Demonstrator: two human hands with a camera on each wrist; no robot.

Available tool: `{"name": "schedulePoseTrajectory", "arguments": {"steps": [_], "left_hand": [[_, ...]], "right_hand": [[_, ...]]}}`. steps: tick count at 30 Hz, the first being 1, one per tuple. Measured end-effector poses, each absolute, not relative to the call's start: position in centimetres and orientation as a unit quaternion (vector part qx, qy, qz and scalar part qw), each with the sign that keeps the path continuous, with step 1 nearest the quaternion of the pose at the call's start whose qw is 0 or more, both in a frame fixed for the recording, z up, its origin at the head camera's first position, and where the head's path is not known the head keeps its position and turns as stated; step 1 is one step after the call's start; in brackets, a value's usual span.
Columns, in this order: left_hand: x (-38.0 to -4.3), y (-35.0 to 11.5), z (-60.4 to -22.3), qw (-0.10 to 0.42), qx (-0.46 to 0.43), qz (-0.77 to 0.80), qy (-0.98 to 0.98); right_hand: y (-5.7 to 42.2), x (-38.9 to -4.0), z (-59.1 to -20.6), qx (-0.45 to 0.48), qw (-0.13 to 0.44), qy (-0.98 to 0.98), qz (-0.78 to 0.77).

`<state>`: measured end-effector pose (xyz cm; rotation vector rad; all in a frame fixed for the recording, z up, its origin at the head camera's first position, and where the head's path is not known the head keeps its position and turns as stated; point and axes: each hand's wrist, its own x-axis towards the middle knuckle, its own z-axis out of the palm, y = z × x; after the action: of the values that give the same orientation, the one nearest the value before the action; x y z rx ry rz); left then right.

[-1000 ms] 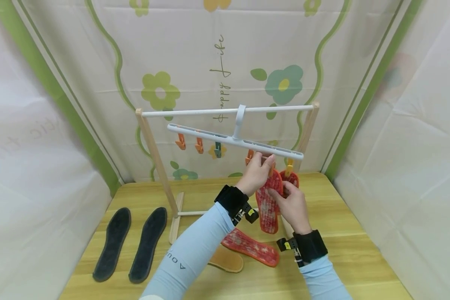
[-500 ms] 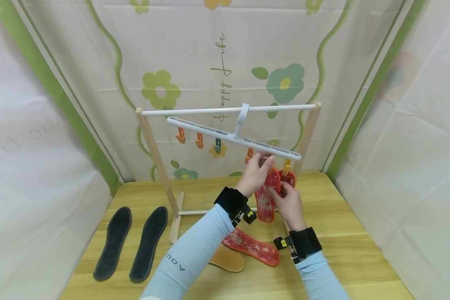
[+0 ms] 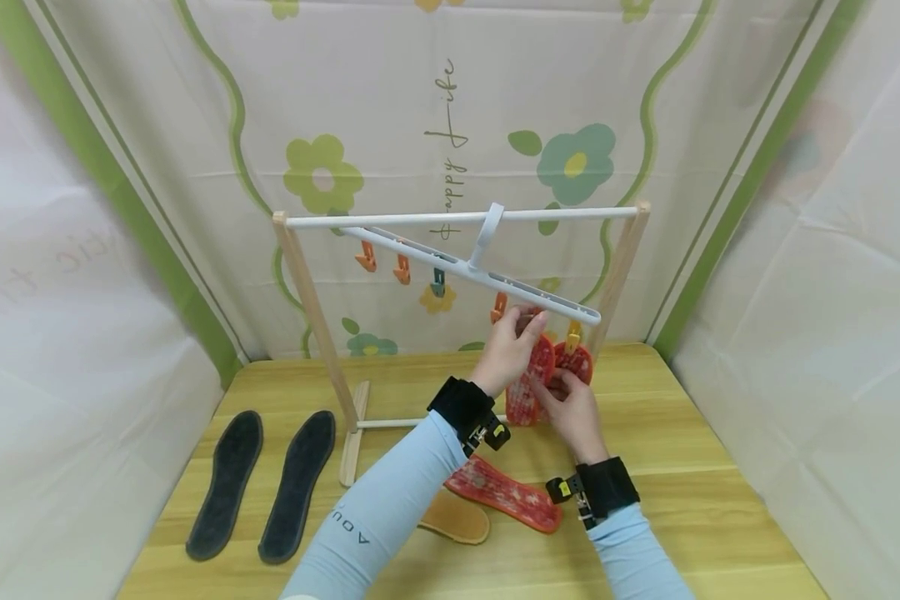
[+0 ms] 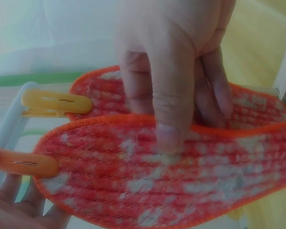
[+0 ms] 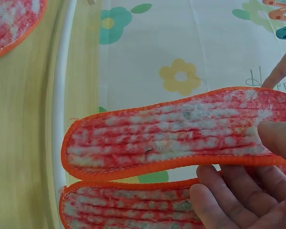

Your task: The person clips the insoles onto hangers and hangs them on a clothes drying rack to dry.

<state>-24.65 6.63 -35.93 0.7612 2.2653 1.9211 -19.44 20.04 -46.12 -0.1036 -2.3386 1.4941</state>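
A red-and-white quilted insole (image 3: 521, 402) with orange binding hangs below the pale hanger (image 3: 536, 293), in front of a matching insole (image 4: 100, 98) held by a yellow clothes peg (image 3: 573, 338). The left hand (image 3: 504, 348) pinches an orange clothes peg (image 4: 38, 164) whose tip overlaps the front insole's end; the right hand (image 3: 576, 414) grips that insole at its long edge, thumb on the face, fingers behind. It looks light, padded and bendable, unlikely to slip or break; the bound edge near the peg seems the steadiest hold, since gripping lower could let the top flop. On the backdrop (image 3: 390, 100), vertical script reads "Happy Life"; the left sleeve (image 3: 375, 517) bears partly hidden capitals, perhaps "AQU".
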Motion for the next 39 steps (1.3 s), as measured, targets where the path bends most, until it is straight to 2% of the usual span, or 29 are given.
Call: {"name": "schedulePoseTrajectory", "arguments": {"steps": [7, 18, 26, 39], "left_hand": [[-24.7, 6.5, -36.2, 0.042, 0.246, 0.63, 0.735], [-25.0, 6.2, -36.8, 0.035, 0.255, 0.631, 0.732], [-25.1, 5.7, -37.3, 0.035, 0.254, 0.613, 0.748], [-25.6, 4.9, -38.8, 0.067, 0.231, 0.594, 0.768]], "right_hand": [[19.9, -19.5, -46.6, -0.025, 0.173, -0.833, 0.524], [20.2, -19.5, -47.7, -0.027, 0.118, -0.857, 0.501], [20.4, -19.6, -48.8, -0.019, 0.099, -0.861, 0.499], [20.8, -19.5, -50.1, -0.026, 0.057, -0.864, 0.5]]}}
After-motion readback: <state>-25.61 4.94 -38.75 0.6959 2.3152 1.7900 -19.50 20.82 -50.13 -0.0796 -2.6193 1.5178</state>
